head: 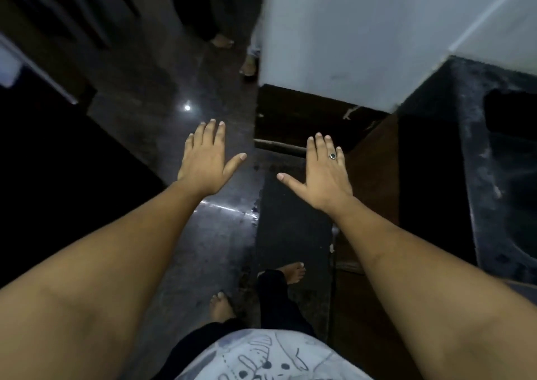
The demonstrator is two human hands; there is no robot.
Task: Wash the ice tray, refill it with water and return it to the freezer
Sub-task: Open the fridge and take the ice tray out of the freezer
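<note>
Holding left hand and right hand out flat, palms down, fingers straight and loosely spread, gripping nothing. No ice tray anywhere in view, so direction and long axis impossible to judge. Right hand nearer the dark counter and white wall.

I count two hands of mine, the left hand and the right hand, both spread flat and empty. One ring sits on the right. Below the hands are my two bare feet, and beyond the left hand, two more feet.
</note>
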